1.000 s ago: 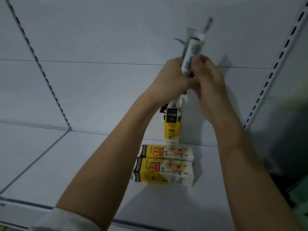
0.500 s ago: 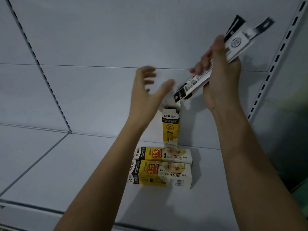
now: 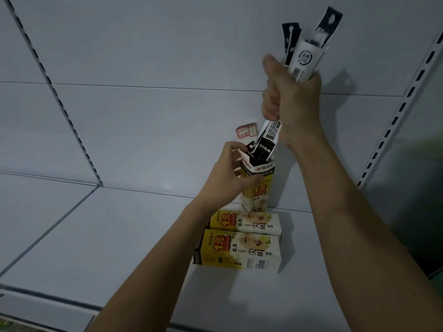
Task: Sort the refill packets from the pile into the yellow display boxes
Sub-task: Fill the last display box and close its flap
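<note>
The right hand (image 3: pixel 291 101) grips a bundle of refill packets (image 3: pixel 300 61), fingers curled tight round it, the lower ends dipping into the open top of the upright box (image 3: pixel 257 185). The left hand (image 3: pixel 225 176) holds that box near its top, fingers curled round its side. The box stands at the back of the shelf (image 3: pixel 96 236), just behind two flat boxes (image 3: pixel 242 238) lying side by side.

Both arms raised, left hand (image 3: pixel 229 174) and right hand (image 3: pixel 291 97) gripping.
</note>
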`<action>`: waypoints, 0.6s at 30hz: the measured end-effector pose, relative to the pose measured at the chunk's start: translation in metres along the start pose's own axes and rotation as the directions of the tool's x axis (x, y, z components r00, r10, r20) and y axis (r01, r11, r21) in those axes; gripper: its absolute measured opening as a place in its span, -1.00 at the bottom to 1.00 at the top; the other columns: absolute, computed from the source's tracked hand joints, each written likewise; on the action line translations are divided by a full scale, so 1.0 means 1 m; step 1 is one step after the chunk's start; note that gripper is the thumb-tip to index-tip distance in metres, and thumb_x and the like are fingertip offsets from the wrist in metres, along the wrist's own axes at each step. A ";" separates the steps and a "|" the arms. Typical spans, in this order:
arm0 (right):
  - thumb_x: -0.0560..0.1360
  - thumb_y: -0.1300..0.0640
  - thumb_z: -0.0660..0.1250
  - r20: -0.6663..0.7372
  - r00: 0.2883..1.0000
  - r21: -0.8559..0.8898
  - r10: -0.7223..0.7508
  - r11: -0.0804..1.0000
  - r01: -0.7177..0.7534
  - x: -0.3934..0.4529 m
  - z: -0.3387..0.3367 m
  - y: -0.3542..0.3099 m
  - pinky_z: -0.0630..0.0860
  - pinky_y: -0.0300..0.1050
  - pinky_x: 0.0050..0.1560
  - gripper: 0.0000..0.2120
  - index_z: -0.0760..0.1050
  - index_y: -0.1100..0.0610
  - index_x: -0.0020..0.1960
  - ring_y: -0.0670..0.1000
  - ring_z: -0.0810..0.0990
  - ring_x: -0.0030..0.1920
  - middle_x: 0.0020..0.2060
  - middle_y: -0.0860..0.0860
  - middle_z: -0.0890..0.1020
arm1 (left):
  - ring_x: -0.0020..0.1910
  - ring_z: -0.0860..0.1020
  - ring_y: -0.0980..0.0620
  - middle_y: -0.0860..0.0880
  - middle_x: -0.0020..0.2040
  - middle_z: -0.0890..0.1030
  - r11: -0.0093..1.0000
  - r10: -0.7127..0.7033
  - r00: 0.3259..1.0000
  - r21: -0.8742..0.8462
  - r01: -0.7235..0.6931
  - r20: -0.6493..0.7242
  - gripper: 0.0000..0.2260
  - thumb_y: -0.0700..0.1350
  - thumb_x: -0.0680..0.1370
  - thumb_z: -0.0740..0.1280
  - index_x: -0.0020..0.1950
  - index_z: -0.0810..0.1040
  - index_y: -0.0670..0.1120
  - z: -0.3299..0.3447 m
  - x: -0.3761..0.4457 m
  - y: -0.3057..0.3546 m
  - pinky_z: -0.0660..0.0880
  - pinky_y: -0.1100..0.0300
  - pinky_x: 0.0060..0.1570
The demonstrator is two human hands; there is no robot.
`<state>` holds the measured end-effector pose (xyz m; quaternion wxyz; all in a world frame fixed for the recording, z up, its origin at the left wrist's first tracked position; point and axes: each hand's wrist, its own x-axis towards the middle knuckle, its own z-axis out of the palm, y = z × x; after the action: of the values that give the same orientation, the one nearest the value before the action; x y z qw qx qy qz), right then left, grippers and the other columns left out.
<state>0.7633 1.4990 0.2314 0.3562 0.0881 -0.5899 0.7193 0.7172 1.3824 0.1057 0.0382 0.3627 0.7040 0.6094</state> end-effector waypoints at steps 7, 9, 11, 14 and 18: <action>0.54 0.20 0.38 0.173 0.977 -0.084 0.122 0.991 -0.108 -0.007 0.002 0.028 0.14 -0.26 -0.51 -0.55 0.27 0.04 -0.45 -0.03 0.14 -0.62 -0.60 -0.05 0.26 | 0.10 0.63 -0.08 -0.10 0.17 0.62 0.991 -0.060 0.996 -0.118 0.068 0.068 -0.49 -0.35 0.44 0.49 0.22 0.30 -0.09 -0.006 0.001 -0.001 0.60 0.04 0.11; 0.54 0.18 0.38 0.182 0.974 -0.078 0.133 0.990 -0.120 -0.007 0.001 0.032 0.15 -0.26 -0.51 -0.55 0.28 0.03 -0.45 -0.03 0.13 -0.61 -0.59 -0.04 0.25 | 0.12 0.62 -0.12 -0.11 0.17 0.62 0.988 -0.067 0.994 -0.135 0.077 0.081 -0.49 -0.38 0.44 0.48 0.23 0.29 -0.12 -0.009 0.002 -0.003 0.59 -0.03 0.14; 0.56 0.16 0.37 0.205 0.968 -0.130 0.144 0.984 -0.119 -0.007 -0.001 0.034 0.15 -0.25 -0.51 -0.54 0.25 0.07 -0.43 -0.03 0.13 -0.61 -0.59 -0.02 0.23 | 0.13 0.62 -0.12 -0.11 0.17 0.63 0.987 -0.076 0.992 -0.137 0.090 0.100 -0.48 -0.40 0.43 0.48 0.24 0.28 -0.15 -0.010 0.003 -0.004 0.57 -0.06 0.17; 0.58 0.12 0.37 0.252 0.948 -0.217 0.196 0.966 -0.143 -0.009 -0.003 0.039 0.17 -0.23 -0.51 -0.52 0.23 0.10 -0.42 -0.03 0.14 -0.61 -0.57 0.02 0.21 | 0.14 0.63 -0.08 -0.11 0.16 0.64 0.984 -0.083 0.989 -0.146 0.101 0.120 -0.46 -0.42 0.42 0.48 0.26 0.28 -0.17 -0.011 0.005 -0.003 0.57 -0.07 0.18; 0.59 0.08 0.37 0.219 0.950 -0.203 0.222 0.963 -0.178 -0.012 -0.004 0.042 0.18 -0.24 -0.53 -0.51 0.22 0.11 -0.41 -0.03 0.16 -0.62 -0.57 0.00 0.23 | 0.14 0.62 -0.11 -0.15 0.15 0.63 0.982 -0.088 0.989 -0.157 0.106 0.117 -0.45 -0.42 0.42 0.48 0.28 0.27 -0.20 -0.010 0.006 -0.005 0.57 -0.08 0.17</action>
<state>0.7478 1.4959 0.1905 0.2140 0.0809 -0.6973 0.6792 0.7051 1.3774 0.1065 0.1359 0.3562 0.6657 0.6415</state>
